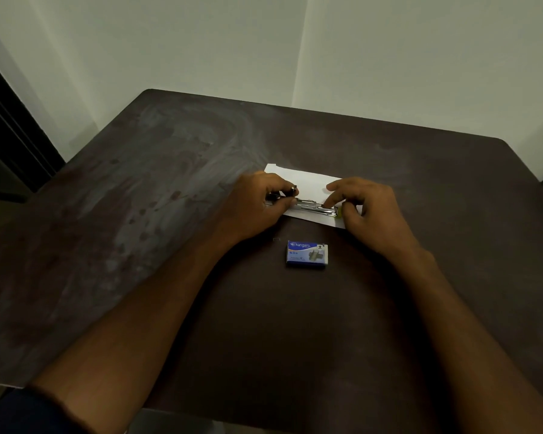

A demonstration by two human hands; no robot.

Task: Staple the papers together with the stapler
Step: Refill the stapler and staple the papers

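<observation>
Stapler (314, 208) in left hand (257, 205), over papers (309, 183)

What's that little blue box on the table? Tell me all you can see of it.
The box is small, flat, seemingly cardboard, blue with white "kangaro" lettering and a grey picture. It lies flat on the dark table, nearer the person than the papers; nothing touches it.

A dark brown counter (138, 214) with a worn, smudged surface fills most of the view. Near its middle lies a small blue staple box (307, 254) printed "kangaro", flat with its label up. Just left of the box sits a single loose staple (276, 239). Pale walls (201, 42) meet in a corner behind the counter, and a dark door frame (10, 145) stands at the far left.
</observation>
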